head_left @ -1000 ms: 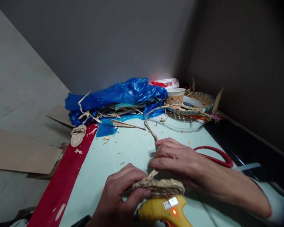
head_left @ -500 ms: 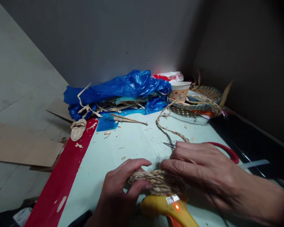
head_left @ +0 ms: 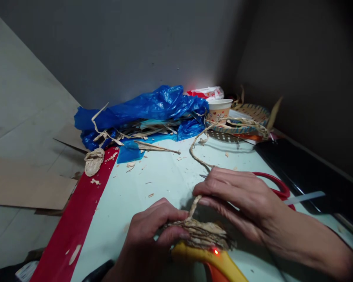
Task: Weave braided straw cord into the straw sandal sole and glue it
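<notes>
My left hand (head_left: 148,235) grips the near-left edge of a flat coil of braided husk rope (head_left: 202,233), thumb on its rim. My right hand (head_left: 238,194) pinches the braided rope's free strand (head_left: 194,205) where it rises off the coil. From under my fingers the husk rope (head_left: 198,147) trails away across the pale green table (head_left: 164,180) toward the woven basket (head_left: 247,117). A yellow glue gun (head_left: 208,260), its red light on, lies just under the coil at the near edge.
Red-handled scissors (head_left: 275,186) lie behind my right hand. A paper cup (head_left: 220,109) stands by the basket. A blue plastic bag (head_left: 147,111) with husk strips fills the back. A small braided disc (head_left: 92,162) rests on the red strip (head_left: 73,231). Cardboard (head_left: 26,186) lies left.
My right hand has lifted off the coil's top and now pulls the strand upward. The rope's loose length has shifted left. The coil has tilted slightly in my left hand.
</notes>
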Demonstrator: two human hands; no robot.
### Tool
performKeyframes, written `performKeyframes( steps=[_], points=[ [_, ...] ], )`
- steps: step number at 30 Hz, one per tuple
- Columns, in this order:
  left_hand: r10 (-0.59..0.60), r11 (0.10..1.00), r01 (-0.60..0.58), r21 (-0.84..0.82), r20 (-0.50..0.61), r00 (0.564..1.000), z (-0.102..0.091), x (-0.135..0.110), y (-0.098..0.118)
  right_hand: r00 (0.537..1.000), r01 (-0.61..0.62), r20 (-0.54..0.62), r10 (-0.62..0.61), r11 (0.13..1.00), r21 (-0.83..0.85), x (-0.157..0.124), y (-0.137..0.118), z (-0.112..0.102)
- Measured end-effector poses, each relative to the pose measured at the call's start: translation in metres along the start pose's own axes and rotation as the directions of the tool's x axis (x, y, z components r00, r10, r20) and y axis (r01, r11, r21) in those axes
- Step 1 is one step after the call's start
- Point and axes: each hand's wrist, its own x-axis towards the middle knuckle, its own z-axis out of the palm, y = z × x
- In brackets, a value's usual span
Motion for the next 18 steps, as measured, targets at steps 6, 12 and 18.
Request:
performKeyframes(
  steps=[6, 12, 18],
  points=[
    [0.000, 0.998, 0.002, -0.057, 0.031, 1.000, 0.001, -0.003, 0.001, 0.999, -0.008, -0.035, 0.010, 0.999, 0.050, 0.006, -0.002, 0.003],
    [0.037, 0.998, -0.037, -0.046, 0.017, 0.999, -0.001, -0.006, 0.003, 0.997, -0.072, -0.011, 0.074, 0.994, 0.081, 0.014, -0.011, -0.005],
    [0.051, 0.999, -0.050, 0.009, -0.120, 0.991, 0.000, -0.011, 0.006, 0.982, -0.153, 0.120, 0.144, 0.986, 0.067, 0.022, -0.013, -0.024]
  ],
)
